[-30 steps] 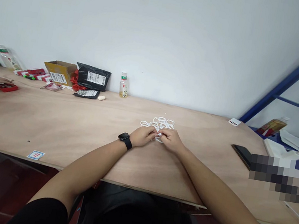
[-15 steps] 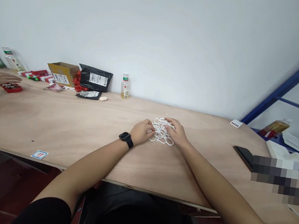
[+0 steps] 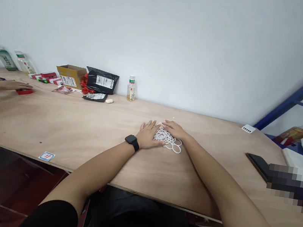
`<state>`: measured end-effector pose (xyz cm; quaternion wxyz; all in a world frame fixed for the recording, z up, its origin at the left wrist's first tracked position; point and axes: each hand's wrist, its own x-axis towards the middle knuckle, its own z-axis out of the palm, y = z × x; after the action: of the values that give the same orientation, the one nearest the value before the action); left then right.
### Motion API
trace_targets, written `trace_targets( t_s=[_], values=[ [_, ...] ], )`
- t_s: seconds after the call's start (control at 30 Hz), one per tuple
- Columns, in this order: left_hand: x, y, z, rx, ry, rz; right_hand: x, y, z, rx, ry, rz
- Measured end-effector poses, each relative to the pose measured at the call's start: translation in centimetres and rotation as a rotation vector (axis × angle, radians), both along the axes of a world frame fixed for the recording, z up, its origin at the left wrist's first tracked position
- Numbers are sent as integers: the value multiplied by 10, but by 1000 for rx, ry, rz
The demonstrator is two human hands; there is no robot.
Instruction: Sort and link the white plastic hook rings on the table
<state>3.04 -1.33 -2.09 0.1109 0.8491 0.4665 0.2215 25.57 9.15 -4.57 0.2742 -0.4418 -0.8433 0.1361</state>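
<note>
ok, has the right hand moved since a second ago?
Yes: the right hand has gone farther toward the wall, closer to the upright bottle beside the black parcel.

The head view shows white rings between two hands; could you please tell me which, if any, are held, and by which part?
No white rings appear gripped: the left hand and right hand both lie open against the pile.

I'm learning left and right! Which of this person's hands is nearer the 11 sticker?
Left. The left hand is farther back and to the right of the 11 sticker, beside the white rings; the right hand is even farther right, at their far side.
</note>
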Motion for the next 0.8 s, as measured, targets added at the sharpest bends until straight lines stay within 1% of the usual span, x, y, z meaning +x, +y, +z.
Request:
trace_targets(
  t_s=[0.1, 0.2, 0.27, 0.37, 0.47, 0.6, 0.7, 0.8],
  values=[
    [1, -1, 1, -25, 15, -21, -11, -21, 3, -21, -25, 59],
    [0, -3, 4, -59, 25, -45, -18, -46, 8, 0, -22, 180],
    [-1, -4, 6, -65, 33, -82, -20, -62, 13, 11, -27, 251],
    [-3, -7, 10, -31, 23, -148, -21, -82, 20, 15, -44, 313],
    [-3, -11, 16, 4, 37, -162, -20, -96, 24, -1, -63, 329],
    [-2, -16, 23, 18, 78, -165, -15, -107, 28, -28, -72, 332],
    [-2, -15, 24, -22, -5, -196, -11, -114, 31, -56, -68, 327],
    [-2, -11, 20, -58, -114, -202, -8, -118, 33, -91, -79, 310]
  ],
)
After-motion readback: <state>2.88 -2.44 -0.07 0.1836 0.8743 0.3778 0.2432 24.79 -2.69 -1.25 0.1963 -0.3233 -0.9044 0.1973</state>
